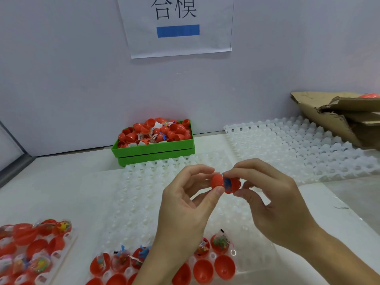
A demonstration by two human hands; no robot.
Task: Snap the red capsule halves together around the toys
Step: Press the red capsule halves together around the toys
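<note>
Hands meet above the middle of the bench, each holding one red capsule half. The left hand (pixel 185 200) pinches the left half (pixel 217 180) between thumb and forefinger, fingers curled narrowly round its dome. The right hand (pixel 273 200) grips the right half (pixel 234 185) the same way, thumb below and forefinger on top. Between the two rims a blue toy (pixel 227 183) shows, so the halves look pressed toward each other but not yet fully seated. Holding each shell by its dome probably keeps the fingers (pixel 219 190) off the seam, leaving the rims free to meet.

Below the hands lies a white dimpled tray (pixel 131 204), its near rows carrying open red shells (pixel 224 266), some with bagged toys (pixel 221 242) standing in them; I'd judge those are waiting their turn. A second tray of filled shells (pixel 24 249) sits at the near left. At the far edge a green bin (pixel 152 150) is heaped with loose red halves and toy packets, a supply within easy reach. More white trays (pixel 298 147) spread out at the far right, beside torn cardboard (pixel 337 118). A paper sign (pixel 176 27) hangs on the wall behind.
</note>
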